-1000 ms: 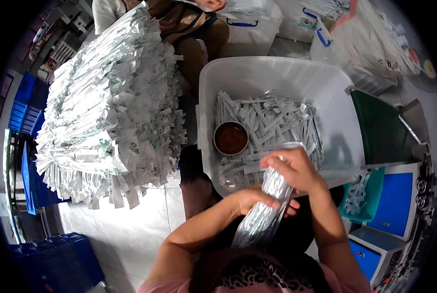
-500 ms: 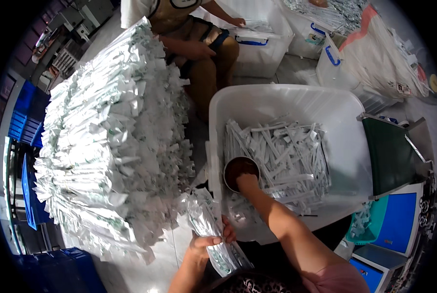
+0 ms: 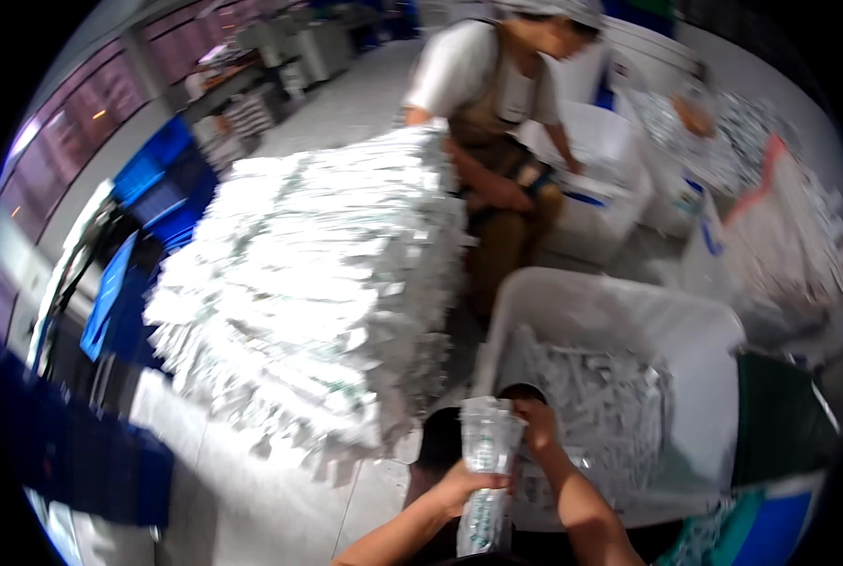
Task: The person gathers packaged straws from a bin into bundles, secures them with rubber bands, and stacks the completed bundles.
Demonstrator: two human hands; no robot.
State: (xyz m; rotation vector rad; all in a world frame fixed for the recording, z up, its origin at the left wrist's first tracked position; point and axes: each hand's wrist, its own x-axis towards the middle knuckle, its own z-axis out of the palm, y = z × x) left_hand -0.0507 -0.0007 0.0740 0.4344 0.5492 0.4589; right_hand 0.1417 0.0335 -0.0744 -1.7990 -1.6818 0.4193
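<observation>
My left hand [image 3: 469,481] is closed around an upright bundle of white, plastic-wrapped strips [image 3: 487,439] below the large translucent bin [image 3: 700,406]. My right hand [image 3: 537,420] is beside the bundle's top, over the near side of a dark round bowl [image 3: 520,391] in that bin; its fingers are blurred and partly hidden, so I cannot tell what they hold. Loose white strips [image 3: 610,406] lie around the bowl. A tall pile of similar bundles [image 3: 289,292] stands to the left.
A co-worker [image 3: 497,141] in an apron sits beyond the pile beside further white bins [image 3: 591,217]. A sack [image 3: 770,245] lies at right. Blue crates [image 3: 157,179] stand at left, a green board [image 3: 775,415] at the bin's right.
The view has swung up and leftward, showing more of the room and co-worker. My right hand left the bundle for the bowl and is now back beside the bundle's top; the bundle is more upright.
</observation>
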